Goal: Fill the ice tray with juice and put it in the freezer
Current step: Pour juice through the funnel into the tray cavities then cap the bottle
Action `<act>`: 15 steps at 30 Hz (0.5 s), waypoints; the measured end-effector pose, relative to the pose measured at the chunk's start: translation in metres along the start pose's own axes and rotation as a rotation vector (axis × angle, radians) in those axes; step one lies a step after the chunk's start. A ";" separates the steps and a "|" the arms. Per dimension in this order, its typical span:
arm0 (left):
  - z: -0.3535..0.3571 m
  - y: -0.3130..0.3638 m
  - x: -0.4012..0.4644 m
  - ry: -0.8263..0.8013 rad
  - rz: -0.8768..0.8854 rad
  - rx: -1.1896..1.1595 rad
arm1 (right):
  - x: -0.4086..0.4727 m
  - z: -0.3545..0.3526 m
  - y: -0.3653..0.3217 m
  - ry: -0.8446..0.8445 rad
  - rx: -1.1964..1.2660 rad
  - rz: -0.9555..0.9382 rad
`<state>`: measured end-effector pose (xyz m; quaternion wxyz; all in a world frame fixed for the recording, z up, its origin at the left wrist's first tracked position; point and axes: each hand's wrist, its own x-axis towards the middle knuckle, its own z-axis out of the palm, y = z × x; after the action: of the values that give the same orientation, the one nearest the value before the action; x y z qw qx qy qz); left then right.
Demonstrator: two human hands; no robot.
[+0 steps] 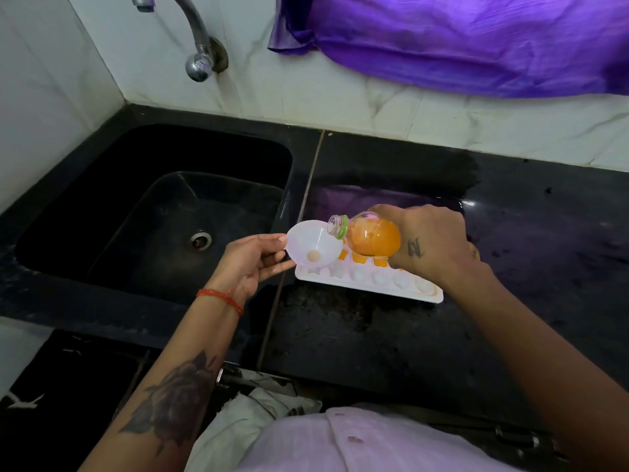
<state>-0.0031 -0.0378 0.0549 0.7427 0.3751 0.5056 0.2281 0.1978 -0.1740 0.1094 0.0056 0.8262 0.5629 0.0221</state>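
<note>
A white ice tray lies on the black counter just right of the sink. Some of its far cells hold orange juice; the near row looks pale. My left hand holds a white plastic funnel over the tray's left end. My right hand grips a clear bottle of orange juice, tipped sideways with its open neck at the funnel's rim. The bottle has a green ring at the neck. The hand hides the rear of the bottle and part of the tray.
A black sink with a drain lies to the left, a steel tap above it. The black counter looks wet behind the tray. A purple cloth hangs over the white tiled wall.
</note>
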 end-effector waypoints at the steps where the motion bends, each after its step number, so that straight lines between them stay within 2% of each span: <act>1: 0.000 -0.001 0.000 0.002 -0.004 0.003 | 0.000 0.002 0.000 0.003 -0.027 -0.002; 7: -0.002 -0.002 0.003 -0.002 -0.015 -0.007 | 0.004 0.010 0.001 0.033 -0.126 -0.019; 15: -0.001 -0.003 0.004 -0.002 -0.021 -0.009 | 0.008 0.016 0.001 0.062 -0.141 -0.054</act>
<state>-0.0024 -0.0366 0.0506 0.7471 0.3667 0.5079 0.2221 0.2026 -0.1672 0.0942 0.0468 0.8073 0.5819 0.0869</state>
